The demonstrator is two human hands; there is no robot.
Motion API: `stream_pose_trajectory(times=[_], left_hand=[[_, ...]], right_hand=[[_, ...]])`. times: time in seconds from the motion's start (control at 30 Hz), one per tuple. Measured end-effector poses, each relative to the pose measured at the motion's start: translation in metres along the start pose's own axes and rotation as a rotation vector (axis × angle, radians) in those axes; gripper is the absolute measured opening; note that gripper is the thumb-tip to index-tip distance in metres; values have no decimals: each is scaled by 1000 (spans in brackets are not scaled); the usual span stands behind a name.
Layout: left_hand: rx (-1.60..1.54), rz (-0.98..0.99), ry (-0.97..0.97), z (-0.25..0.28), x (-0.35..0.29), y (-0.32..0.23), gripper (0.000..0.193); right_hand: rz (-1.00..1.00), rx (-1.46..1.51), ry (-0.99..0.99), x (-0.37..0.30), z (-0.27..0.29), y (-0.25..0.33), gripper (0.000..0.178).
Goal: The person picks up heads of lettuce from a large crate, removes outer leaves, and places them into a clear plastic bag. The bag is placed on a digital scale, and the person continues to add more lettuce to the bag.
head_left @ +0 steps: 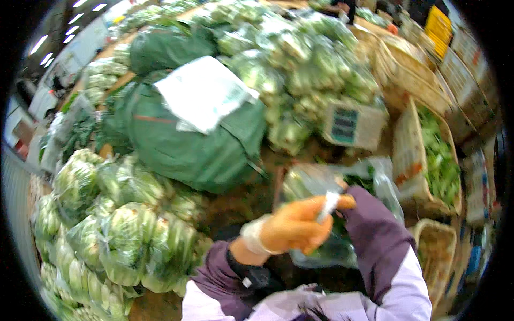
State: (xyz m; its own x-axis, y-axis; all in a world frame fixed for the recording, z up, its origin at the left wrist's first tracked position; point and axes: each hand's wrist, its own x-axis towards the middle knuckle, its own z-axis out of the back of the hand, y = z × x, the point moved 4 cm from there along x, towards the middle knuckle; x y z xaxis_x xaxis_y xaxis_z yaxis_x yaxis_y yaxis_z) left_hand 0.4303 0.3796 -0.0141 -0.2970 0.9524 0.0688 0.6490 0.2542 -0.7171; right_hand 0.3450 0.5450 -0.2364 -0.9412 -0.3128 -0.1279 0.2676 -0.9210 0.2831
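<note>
My left hand (297, 224), in an orange glove with a pale cuff, is closed, its fingers curled round a small white strip (329, 206) whose kind I cannot make out. Close beyond it, only a bit of my right hand (341, 185) shows past the purple sleeve; its fingers are hidden. Below both hands lies a clear plastic bag (386, 184) holding dark green leafy vegetables (357, 179) and paler ones. Part of this bag is covered by my left hand and right sleeve.
Bagged lettuces (128, 241) are heaped at the left, more bagged greens (305, 59) at the back. A big green sack (187, 147) bears white plastic sheets (206, 93). A box with a dark label (356, 125), a crate of greens (409, 155) and another crate (423, 227) stand rightward.
</note>
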Motion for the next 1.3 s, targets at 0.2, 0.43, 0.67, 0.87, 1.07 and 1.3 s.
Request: stream_pose_trajectory(times=[0.2,0.43,0.67,0.87,1.07,1.3], left_hand=[[-56,-105,63,11,0,-6,72],[-256,-328,-108,-5,-1,-44,98],[-111,-290,-210,9,10,-52,112],[-55,-413,-64,19,15,-31,101],[35,-409,-162,11,19,-18,89],[-53,-429,-36,11,22,-28,78]], right_hand=[[-45,-200,83,-14,1,23,77],[-140,-118,-31,-27,-25,13,74],[-54,272,-206,-25,-46,-30,87],[-61,-179,-257,-19,7,0,73],[-161,-317,-564,-141,115,40,62],[-619,255,-509,-269,197,-97,40]])
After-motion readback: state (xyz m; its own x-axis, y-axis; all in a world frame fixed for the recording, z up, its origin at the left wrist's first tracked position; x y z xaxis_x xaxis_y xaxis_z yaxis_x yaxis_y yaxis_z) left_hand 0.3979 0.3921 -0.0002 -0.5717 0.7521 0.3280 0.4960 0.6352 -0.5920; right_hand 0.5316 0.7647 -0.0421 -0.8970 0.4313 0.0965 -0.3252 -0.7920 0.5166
